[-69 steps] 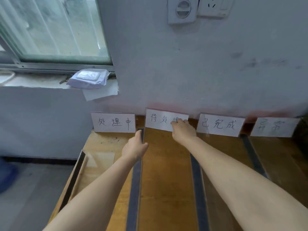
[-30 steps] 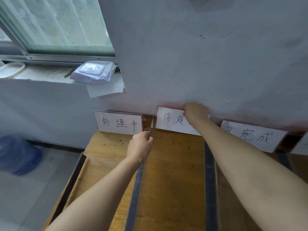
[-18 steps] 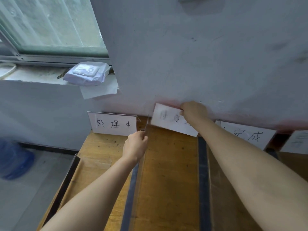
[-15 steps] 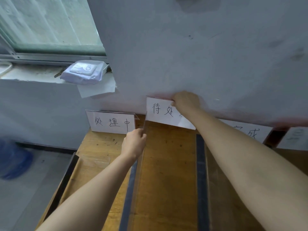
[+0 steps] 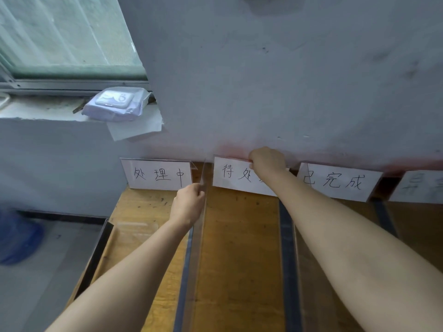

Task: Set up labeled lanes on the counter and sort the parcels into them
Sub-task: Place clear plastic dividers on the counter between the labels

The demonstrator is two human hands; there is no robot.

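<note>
on the wooden counter [image 5: 239, 248], the left hand [image 5: 188, 204] pinches the top edge of a clear divider [image 5: 199, 236] standing upright between two lanes. farther back, the right hand [image 5: 267, 161] is closed on the top edge of the second label [image 5: 230, 173], set against the wall [image 5: 263, 80]. a slip could tip the divider or knock the neighbouring third label [image 5: 340, 182] askew. no parcels show.

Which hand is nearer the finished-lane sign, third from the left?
Right. The right hand grips the neighbouring second sign, just left of the third sign. The left hand holds the clear divider farther left.
</note>
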